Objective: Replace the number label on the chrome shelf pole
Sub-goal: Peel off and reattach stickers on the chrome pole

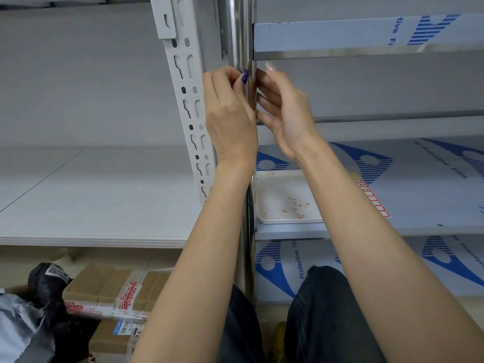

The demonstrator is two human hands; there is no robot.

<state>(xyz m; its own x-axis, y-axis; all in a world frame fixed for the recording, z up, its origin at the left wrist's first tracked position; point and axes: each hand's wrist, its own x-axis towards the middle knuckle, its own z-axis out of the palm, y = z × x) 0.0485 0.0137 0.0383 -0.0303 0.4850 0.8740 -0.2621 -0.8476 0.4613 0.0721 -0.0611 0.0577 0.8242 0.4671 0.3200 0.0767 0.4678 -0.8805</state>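
The chrome shelf pole (237, 35) runs upright through the middle of the view. My left hand (230, 113) is on its left side with the fingers curled, and the blue thumbnail and fingertips pinch at a small number label (240, 71) on the pole. My fingers hide almost all of the label. My right hand (285, 108) is on the pole's right side at the same height. Its fingers curl against the pole and the index finger points up.
A white tray (264, 205) with red label scraps sits on the film-covered steel shelf (419, 200), beside a strip of red-bordered labels (373, 197). A white slotted upright (187, 100) stands just left of the pole. Cardboard boxes (115, 289) and bags lie on the floor.
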